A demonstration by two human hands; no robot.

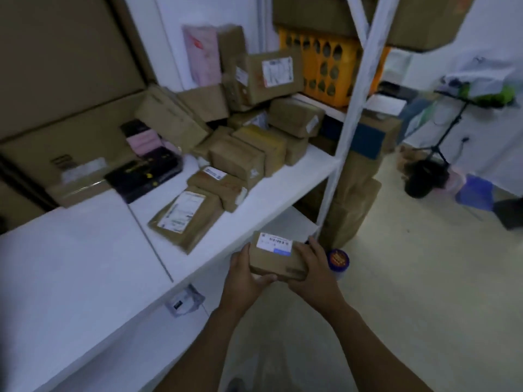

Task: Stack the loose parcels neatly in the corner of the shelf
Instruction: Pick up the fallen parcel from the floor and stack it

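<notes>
White shelf (85,264) fills the dim storeroom; just off its front edge the left hand (247,274) and right hand (315,268) clasp one small parcel (278,257) (label up). Carrying step, I judge: next, set it squarely onto the jumbled parcels (246,157) at the shelf's back corner.

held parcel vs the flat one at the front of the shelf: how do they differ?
1. The held parcel is off the shelf, gripped by the left hand and right hand; the flat parcel lies on the shelf untouched.
2. The held parcel is boxy; the flat parcel is thin, like an envelope.
3. The held parcel's label has a blue patch; the flat parcel's is plain white.

Both are brown with a white label on top.
</notes>
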